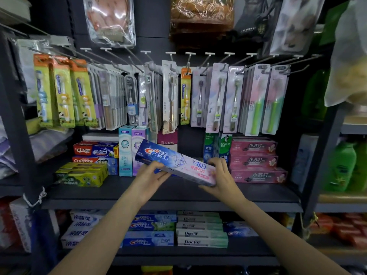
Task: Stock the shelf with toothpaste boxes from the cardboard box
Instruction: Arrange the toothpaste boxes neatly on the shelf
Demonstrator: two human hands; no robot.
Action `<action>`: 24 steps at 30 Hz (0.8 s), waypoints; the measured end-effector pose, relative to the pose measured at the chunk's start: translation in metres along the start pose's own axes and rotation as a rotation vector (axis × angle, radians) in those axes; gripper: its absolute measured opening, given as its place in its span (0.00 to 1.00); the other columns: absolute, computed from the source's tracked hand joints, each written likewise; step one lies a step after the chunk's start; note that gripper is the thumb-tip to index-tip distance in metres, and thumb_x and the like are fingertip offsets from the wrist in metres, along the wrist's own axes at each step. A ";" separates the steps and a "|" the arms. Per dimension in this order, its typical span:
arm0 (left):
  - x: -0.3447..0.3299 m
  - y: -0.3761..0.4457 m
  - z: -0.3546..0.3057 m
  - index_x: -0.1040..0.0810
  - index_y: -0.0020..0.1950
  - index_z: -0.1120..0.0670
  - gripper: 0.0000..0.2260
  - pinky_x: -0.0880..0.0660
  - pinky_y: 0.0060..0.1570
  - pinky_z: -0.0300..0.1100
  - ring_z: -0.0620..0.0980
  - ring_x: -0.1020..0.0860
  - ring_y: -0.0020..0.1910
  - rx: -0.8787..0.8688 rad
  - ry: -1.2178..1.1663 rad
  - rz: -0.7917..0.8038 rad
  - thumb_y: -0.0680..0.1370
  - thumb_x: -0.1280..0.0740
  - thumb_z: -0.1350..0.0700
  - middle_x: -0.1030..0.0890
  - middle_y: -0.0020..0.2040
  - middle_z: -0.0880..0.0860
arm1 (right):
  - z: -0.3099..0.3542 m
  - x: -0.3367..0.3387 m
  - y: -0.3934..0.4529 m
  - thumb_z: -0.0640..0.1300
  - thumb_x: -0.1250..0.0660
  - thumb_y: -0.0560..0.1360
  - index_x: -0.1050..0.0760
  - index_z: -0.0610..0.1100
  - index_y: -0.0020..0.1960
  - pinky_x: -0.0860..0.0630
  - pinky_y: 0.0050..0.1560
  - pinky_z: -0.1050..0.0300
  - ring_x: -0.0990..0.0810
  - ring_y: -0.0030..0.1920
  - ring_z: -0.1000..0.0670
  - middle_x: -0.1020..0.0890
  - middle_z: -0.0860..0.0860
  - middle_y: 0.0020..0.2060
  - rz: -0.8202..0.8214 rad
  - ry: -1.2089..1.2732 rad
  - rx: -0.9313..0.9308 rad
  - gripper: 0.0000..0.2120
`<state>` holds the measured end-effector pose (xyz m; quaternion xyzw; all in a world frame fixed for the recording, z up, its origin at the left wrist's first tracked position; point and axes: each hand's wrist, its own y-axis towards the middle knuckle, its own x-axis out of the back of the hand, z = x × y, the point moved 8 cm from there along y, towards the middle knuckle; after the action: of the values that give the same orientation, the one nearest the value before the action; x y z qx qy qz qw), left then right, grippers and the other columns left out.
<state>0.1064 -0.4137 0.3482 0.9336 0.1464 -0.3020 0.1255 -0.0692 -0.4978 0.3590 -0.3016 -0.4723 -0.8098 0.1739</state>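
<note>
A blue-and-pink Crest toothpaste box (174,160) hangs tilted above the middle of the dark shelf (178,192), its left end higher. My left hand (153,173) grips its lower left edge. My right hand (220,175) holds its right end. Both hands sit over the gap between the upright light-blue and purple boxes (131,149) and the green Darlie boxes (217,147). The cardboard box is out of view.
Pink boxes (256,160) are stacked at the right, red Colgate boxes (95,153) and yellow-green boxes (83,175) at the left. Toothbrush packs (168,96) hang on hooks just above. The lower shelf holds Crest and Doctor boxes (200,233).
</note>
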 end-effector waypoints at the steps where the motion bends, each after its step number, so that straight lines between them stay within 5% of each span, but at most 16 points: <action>1: -0.001 0.001 0.000 0.28 0.52 0.56 0.16 0.20 0.43 0.40 0.50 0.18 0.46 -0.006 -0.010 0.021 0.66 0.31 0.65 0.19 0.48 0.54 | -0.006 -0.002 0.002 0.43 0.24 0.67 0.38 0.45 0.63 0.28 0.46 0.70 0.29 0.51 0.57 0.32 0.54 0.54 0.055 0.110 -0.104 0.31; 5: 0.002 0.008 0.004 0.28 0.53 0.56 0.23 0.20 0.44 0.40 0.52 0.19 0.49 -0.015 0.022 0.028 0.59 0.30 0.63 0.19 0.50 0.55 | -0.021 -0.025 0.001 0.39 0.25 0.68 0.35 0.52 0.55 0.23 0.34 0.65 0.22 0.40 0.55 0.24 0.53 0.51 0.281 0.561 -0.390 0.24; 9: 0.023 0.010 0.013 0.28 0.50 0.57 0.07 0.20 0.48 0.44 0.53 0.21 0.50 0.033 0.083 -0.116 0.74 0.35 0.65 0.21 0.49 0.56 | -0.027 -0.047 -0.013 0.45 0.30 0.72 0.31 0.43 0.60 0.24 0.33 0.62 0.20 0.37 0.49 0.19 0.46 0.45 0.453 0.949 -0.634 0.19; 12: 0.058 0.004 0.026 0.26 0.45 0.58 0.01 0.25 0.53 0.47 0.53 0.22 0.48 0.107 0.094 -0.290 0.77 0.37 0.62 0.20 0.45 0.56 | -0.037 -0.063 -0.023 0.51 0.29 0.69 0.28 0.41 0.60 0.24 0.35 0.59 0.19 0.36 0.48 0.17 0.47 0.40 0.567 0.938 -0.696 0.23; 16: 0.105 -0.013 0.040 0.25 0.42 0.58 0.04 0.26 0.52 0.46 0.53 0.23 0.43 0.232 0.168 -0.491 0.76 0.34 0.60 0.21 0.40 0.57 | -0.063 -0.079 -0.033 0.51 0.23 0.60 0.26 0.41 0.58 0.23 0.50 0.48 0.20 0.45 0.45 0.17 0.45 0.46 0.559 0.922 -0.790 0.30; 20: 0.120 -0.027 0.055 0.26 0.43 0.58 0.03 0.25 0.47 0.45 0.53 0.26 0.43 0.347 0.252 -0.519 0.76 0.34 0.61 0.28 0.43 0.54 | -0.080 -0.084 -0.042 0.45 0.27 0.69 0.26 0.40 0.60 0.20 0.47 0.52 0.18 0.46 0.46 0.17 0.45 0.49 0.504 0.918 -0.844 0.22; 24: 0.135 -0.034 0.060 0.23 0.45 0.56 0.01 0.20 0.39 0.42 0.53 0.23 0.45 0.336 0.279 -0.476 0.76 0.34 0.61 0.24 0.47 0.53 | -0.088 -0.085 -0.057 0.43 0.27 0.71 0.27 0.38 0.60 0.23 0.58 0.47 0.19 0.49 0.44 0.17 0.42 0.52 0.401 0.924 -0.864 0.20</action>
<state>0.1673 -0.3754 0.2151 0.9131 0.3249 -0.2118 -0.1257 -0.0658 -0.5468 0.2336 -0.0479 0.0832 -0.9244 0.3693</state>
